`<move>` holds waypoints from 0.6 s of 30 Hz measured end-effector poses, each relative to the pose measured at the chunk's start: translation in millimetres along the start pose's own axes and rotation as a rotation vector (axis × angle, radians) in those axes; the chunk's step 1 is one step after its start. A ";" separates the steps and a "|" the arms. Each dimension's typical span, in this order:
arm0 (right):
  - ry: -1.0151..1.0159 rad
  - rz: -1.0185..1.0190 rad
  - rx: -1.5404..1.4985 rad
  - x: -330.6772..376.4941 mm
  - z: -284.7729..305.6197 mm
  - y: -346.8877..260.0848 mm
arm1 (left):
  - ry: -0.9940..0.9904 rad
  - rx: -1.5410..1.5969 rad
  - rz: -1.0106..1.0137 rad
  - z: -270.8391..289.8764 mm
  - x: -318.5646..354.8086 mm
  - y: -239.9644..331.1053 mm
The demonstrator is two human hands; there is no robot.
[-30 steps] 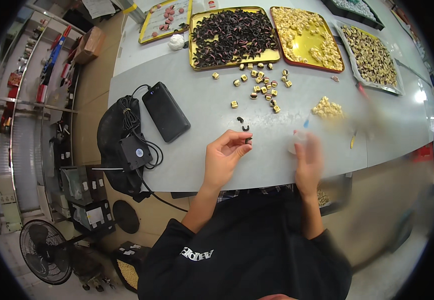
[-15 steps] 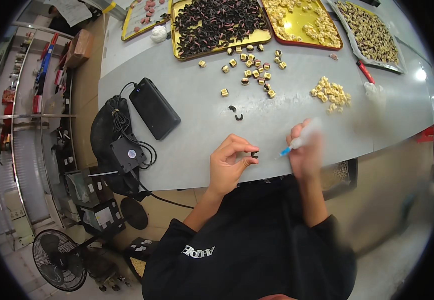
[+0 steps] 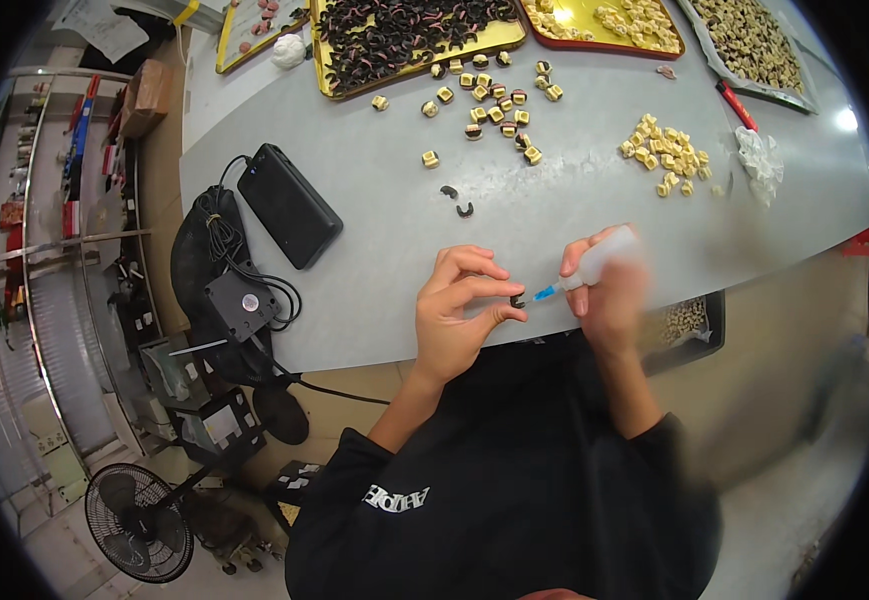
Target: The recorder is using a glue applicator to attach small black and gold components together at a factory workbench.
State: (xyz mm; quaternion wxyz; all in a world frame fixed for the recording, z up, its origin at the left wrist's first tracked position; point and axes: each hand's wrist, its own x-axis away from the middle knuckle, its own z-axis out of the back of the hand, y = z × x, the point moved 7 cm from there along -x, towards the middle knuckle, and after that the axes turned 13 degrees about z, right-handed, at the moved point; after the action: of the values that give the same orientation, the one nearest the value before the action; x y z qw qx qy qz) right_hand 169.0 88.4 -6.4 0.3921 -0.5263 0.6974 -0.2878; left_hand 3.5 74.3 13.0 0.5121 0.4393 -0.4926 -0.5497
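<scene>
The left hand (image 3: pixel 454 320) pinches a small dark C-shaped piece (image 3: pixel 517 299) at the grey table's (image 3: pixel 384 250) near edge; the right hand (image 3: pixel 609 290) (blurred) grips a squeeze bottle (image 3: pixel 594 262), blue nozzle touching it. Keep the pinch steady and squeeze lightly.

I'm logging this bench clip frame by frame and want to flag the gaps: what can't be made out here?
All in the head view:
- Right hand: motion-blurred, so its grip on the small white bottle is unclear.
- Small dark piece at the left hand: too small, partly covered by the fingertips.
- Yellow trays: cut off by the top edge.
- Tray under the table: mostly hidden by the tabletop and the right hand.
</scene>
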 end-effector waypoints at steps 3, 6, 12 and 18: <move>-0.014 0.005 0.013 -0.3 -1.8 -0.5 | 0.004 -0.002 -0.003 -0.1 0.6 0.5; -0.018 0.010 0.025 -0.5 -2.0 -1.1 | 0.014 0.007 0.029 0.2 0.8 -0.9; 0.007 0.025 0.038 0.0 2.2 -1.5 | 0.007 -0.004 0.017 0.6 0.3 -2.3; 0.004 0.028 0.054 0.4 -0.5 -3.0 | 0.001 0.004 0.028 0.3 0.6 -2.0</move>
State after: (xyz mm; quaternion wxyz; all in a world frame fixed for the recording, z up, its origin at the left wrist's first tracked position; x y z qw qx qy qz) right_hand 170.1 87.2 -3.8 0.4087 -0.5051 0.6976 -0.3021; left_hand 2.9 73.7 11.1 0.5191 0.4336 -0.4998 -0.5411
